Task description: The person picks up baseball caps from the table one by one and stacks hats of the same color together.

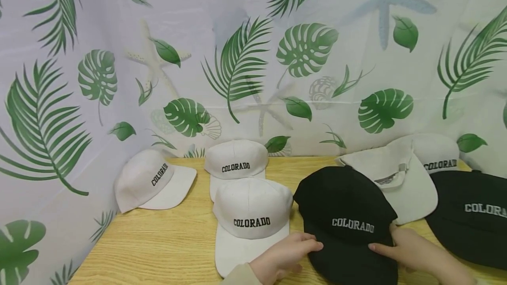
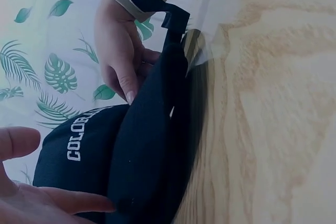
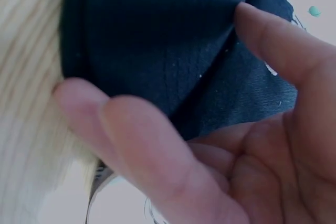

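The black cap (image 1: 342, 199) stood between the right hand (image 1: 420, 250), whose thumb and fingers pinched its side, and the left hand (image 1: 283, 256), whose thumb touched the opposite edge; its other fingers were partly hidden, so their grip could not be told. Beyond the right fingers, the frame cut off a second black cap (image 1: 467, 232).

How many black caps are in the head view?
2: one black cap between the left hand and right hand, the other black cap at the right edge. Others may be hidden underneath.
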Motion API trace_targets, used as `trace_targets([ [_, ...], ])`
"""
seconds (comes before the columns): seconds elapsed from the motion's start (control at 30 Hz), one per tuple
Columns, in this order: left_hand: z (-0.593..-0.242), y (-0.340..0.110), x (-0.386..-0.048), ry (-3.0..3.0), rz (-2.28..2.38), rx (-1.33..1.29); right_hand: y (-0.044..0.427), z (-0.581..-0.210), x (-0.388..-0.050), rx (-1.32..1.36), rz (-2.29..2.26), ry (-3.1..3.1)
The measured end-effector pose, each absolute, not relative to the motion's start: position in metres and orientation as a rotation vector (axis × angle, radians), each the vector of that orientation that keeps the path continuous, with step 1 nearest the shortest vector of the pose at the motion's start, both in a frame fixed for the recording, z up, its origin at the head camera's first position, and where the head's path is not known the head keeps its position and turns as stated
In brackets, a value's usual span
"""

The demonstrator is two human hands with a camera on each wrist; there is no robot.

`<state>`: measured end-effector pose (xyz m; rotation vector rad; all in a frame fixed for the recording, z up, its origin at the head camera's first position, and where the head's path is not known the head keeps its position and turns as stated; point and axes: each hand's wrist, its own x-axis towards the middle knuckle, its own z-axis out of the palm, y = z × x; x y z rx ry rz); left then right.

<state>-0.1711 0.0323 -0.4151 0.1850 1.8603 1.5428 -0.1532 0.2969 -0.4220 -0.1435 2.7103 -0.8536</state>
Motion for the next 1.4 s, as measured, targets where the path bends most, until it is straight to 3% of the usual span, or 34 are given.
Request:
trace_targets([
  [0.3, -0.418, 0.037, -0.175, 1.871, 1.615, 0.144, 0.293, -0.424, -0.149, -0.293, -0.686, 2.866],
  [1.4, -0.417, 0.036, -0.178, 1.936, 1.586, 0.230, 0.289, -0.424, -0.148, -0.130, -0.720, 2.816],
])
